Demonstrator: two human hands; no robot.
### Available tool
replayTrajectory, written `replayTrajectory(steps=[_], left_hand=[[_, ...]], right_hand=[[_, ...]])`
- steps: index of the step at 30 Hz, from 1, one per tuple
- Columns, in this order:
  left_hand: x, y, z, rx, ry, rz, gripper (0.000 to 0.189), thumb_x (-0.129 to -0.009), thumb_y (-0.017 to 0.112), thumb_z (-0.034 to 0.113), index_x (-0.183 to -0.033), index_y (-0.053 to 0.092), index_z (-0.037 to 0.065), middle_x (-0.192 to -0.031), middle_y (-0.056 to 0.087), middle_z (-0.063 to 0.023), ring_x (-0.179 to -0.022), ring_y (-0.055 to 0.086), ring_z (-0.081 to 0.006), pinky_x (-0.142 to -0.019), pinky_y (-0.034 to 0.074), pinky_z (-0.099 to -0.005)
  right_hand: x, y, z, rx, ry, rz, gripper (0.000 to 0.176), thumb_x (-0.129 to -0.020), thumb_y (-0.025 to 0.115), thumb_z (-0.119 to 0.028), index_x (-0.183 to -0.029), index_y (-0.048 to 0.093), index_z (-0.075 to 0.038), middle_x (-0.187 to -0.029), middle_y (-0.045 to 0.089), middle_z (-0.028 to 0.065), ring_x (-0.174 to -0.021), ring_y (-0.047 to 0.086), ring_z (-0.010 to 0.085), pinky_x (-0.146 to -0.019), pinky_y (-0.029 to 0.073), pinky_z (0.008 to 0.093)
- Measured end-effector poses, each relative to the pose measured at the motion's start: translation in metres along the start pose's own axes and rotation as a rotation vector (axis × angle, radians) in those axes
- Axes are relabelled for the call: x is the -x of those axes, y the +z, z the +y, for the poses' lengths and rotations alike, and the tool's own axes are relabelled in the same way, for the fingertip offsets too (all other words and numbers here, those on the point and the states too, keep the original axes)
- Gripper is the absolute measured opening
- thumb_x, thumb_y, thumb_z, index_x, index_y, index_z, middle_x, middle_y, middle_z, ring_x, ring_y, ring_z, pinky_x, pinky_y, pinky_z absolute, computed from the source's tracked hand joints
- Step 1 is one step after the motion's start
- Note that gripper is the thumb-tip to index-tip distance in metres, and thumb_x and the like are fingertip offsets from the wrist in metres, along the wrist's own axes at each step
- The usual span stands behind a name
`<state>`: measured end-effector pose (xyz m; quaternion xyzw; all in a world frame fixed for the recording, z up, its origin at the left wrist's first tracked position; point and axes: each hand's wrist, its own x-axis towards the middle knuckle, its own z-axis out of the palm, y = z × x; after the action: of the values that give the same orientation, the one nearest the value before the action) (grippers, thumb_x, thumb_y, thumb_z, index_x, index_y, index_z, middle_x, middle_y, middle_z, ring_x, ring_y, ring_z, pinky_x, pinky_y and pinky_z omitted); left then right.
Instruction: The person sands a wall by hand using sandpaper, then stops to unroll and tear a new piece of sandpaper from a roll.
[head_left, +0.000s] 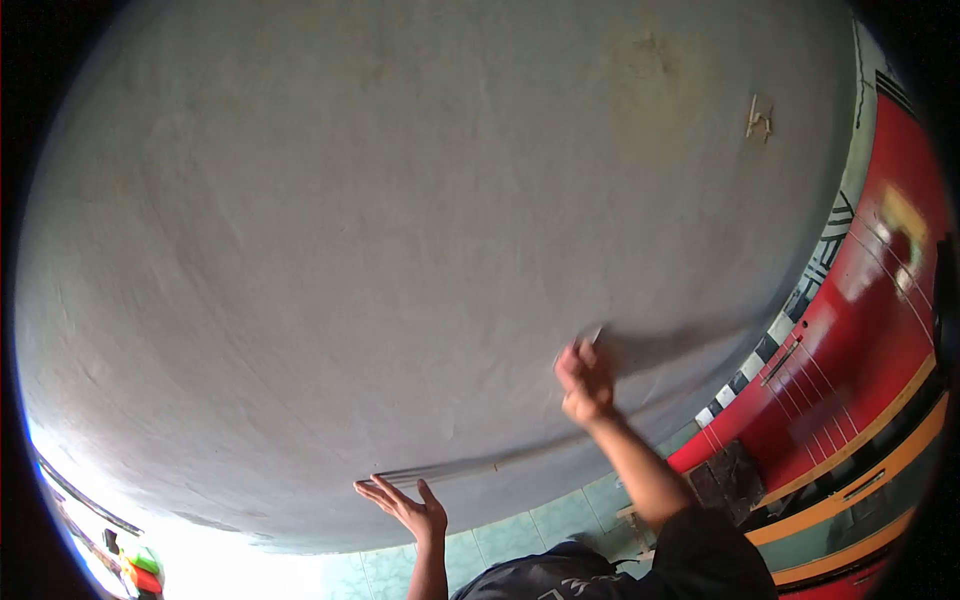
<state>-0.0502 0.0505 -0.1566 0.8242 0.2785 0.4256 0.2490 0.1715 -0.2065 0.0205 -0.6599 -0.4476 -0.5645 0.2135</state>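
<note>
A broad grey wall (pixel 400 250) fills most of the view. Low on it, at the bottom middle, my left hand (pixel 410 508) has its fingers stretched out, the tips at the wall's surface. Further right and higher, my right hand (pixel 585 382) is closed and smeared by motion, close against the wall. A thin pale edge (pixel 598 334) sticks out past its fingers; the kind of thing held cannot be made out. Both arms throw long shadows over the wall.
Small broken fittings (pixel 759 120) jut from the wall at upper right. A red painted surface (pixel 830 370) with strings or thin lines stands along the right, beside a black-and-white checkered strip (pixel 750 365). Green floor tiles (pixel 520 525) show below, and brightly coloured items (pixel 143 578) at lower left.
</note>
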Motion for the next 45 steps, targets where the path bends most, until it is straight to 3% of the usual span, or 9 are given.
replayTrajectory(steps=[3,5,15,22,25,31,37,41,45], left_hand=[[-0.007,-0.01,0.024,0.025,0.002,0.026,0.083,-0.104,0.053,0.029,-0.164,-0.003,0.013,-0.168,-0.012,-0.0247,-0.154,-0.009,-0.0468,-0.121,0.005,-0.0654],[-0.011,-0.018,0.043,0.019,-0.002,0.041,0.081,-0.104,0.051,0.025,-0.164,-0.002,0.012,-0.168,-0.011,-0.0244,-0.154,-0.009,-0.0464,-0.121,0.006,-0.0644],[-0.016,-0.065,0.165,0.03,0.036,0.117,0.077,-0.099,0.049,0.003,-0.164,0.012,0.018,-0.169,-0.009,-0.0212,-0.156,-0.004,-0.0425,-0.122,0.014,-0.0621],[-0.001,-0.077,0.268,-0.026,0.101,0.2,0.068,-0.104,0.048,0.023,-0.163,0.017,0.013,-0.169,-0.005,-0.0234,-0.155,-0.006,-0.0463,-0.12,0.01,-0.0664],[0.015,-0.089,0.319,-0.035,0.192,0.236,0.074,-0.103,0.053,0.034,-0.164,0.016,0.015,-0.169,-0.004,-0.022,-0.155,-0.007,-0.0466,-0.119,0.009,-0.0691],[0.037,-0.085,0.355,-0.142,0.185,0.223,0.081,-0.099,0.058,0.042,-0.164,0.015,0.018,-0.169,-0.004,-0.0217,-0.154,-0.009,-0.0468,-0.117,0.006,-0.0732],[0.058,-0.081,0.401,-0.178,0.223,0.22,0.082,-0.098,0.057,0.05,-0.164,0.016,0.021,-0.169,-0.004,-0.0204,-0.154,-0.011,-0.0459,-0.115,0.006,-0.0767],[0.066,-0.081,0.421,-0.229,0.26,0.254,0.081,-0.098,0.056,0.054,-0.163,0.019,0.023,-0.17,-0.003,-0.02,-0.154,-0.01,-0.0454,-0.115,0.005,-0.0773],[0.073,-0.081,0.429,-0.262,0.302,0.282,0.082,-0.097,0.056,0.057,-0.163,0.021,0.024,-0.17,-0.003,-0.0194,-0.154,-0.009,-0.045,-0.115,0.005,-0.0771]], right_hand=[[-0.124,-0.035,0.07,0.065,0.004,0.222,0.04,-0.099,0.045,-0.003,-0.135,0.061,0.002,-0.142,0.06,0.0183,-0.138,0.051,0.0388,-0.112,0.041,0.0503],[-0.18,-0.063,0.094,0.051,0.168,0.297,0.043,-0.1,0.047,-0.004,-0.142,0.055,0.002,-0.145,0.057,0.0184,-0.136,0.052,0.0403,-0.111,0.041,0.0515],[-0.036,-0.087,0.073,-0.141,-0.305,-0.053,0.044,-0.094,0.069,-0.017,-0.138,0.062,-0.016,-0.137,0.064,0.0084,-0.12,0.063,0.0296,-0.092,0.055,0.0459],[-0.161,-0.199,0.192,0.015,0.194,0.271,0.045,-0.091,0.059,-0.001,-0.136,0.063,-0.004,-0.148,0.054,0.0158,-0.14,0.049,0.0306,-0.113,0.039,0.0472],[-0.157,-0.233,0.187,-0.101,-0.372,0.033,0.042,-0.092,0.055,0.0,-0.132,0.065,-0.005,-0.145,0.057,0.0159,-0.14,0.05,0.0294,-0.113,0.041,0.0468],[-0.138,-0.276,0.283,-0.149,0.431,0.449,0.045,-0.1,0.047,0.003,-0.145,0.051,0.0,-0.147,0.053,0.0195,-0.14,0.049,0.0356,-0.115,0.04,0.0479],[-0.101,-0.29,0.277,-0.175,-0.229,0.056,0.048,-0.099,0.053,-0.002,-0.146,0.053,-0.01,-0.149,0.053,0.0141,-0.139,0.05,0.0307,-0.115,0.042,0.0456],[-0.108,-0.327,0.341,-0.152,0.5,0.601,0.052,-0.097,0.046,0.009,-0.146,0.05,-0.006,-0.151,0.051,0.0147,-0.144,0.043,0.0327,-0.119,0.035,0.048],[-0.096,-0.33,0.292,-0.279,0.063,0.213,0.05,-0.099,0.051,0.003,-0.146,0.053,-0.014,-0.151,0.052,0.0104,-0.144,0.044,0.0287,-0.118,0.038,0.0458]])
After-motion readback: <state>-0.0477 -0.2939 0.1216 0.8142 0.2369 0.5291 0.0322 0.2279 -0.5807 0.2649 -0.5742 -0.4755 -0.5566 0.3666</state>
